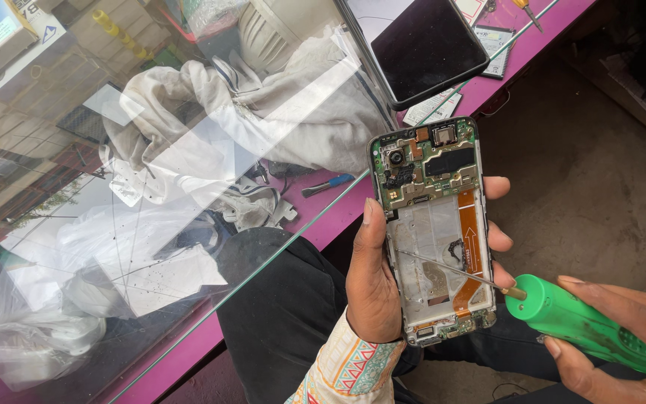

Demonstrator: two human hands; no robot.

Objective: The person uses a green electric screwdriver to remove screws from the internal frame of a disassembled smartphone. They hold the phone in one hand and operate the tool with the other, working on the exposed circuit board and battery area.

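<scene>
green-handled screwdriver (588,323) meets an opened phone (434,228) held over a person's lap.
left hand (375,280) grips the phone upright by its edges, circuit board exposed; right hand (622,348) is wrapped round the screwdriver, its thin shaft lying across the phone's bare frame. beside them runs a glass counter (151,187).

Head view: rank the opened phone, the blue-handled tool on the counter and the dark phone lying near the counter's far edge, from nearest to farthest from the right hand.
From the right hand gripping the green-handled screwdriver:
1. Opened phone with bare circuit board, just left, held in the left hand.
2. Blue-handled tool, farther left on the glass counter.
3. Dark flat phone, at the top.
</scene>
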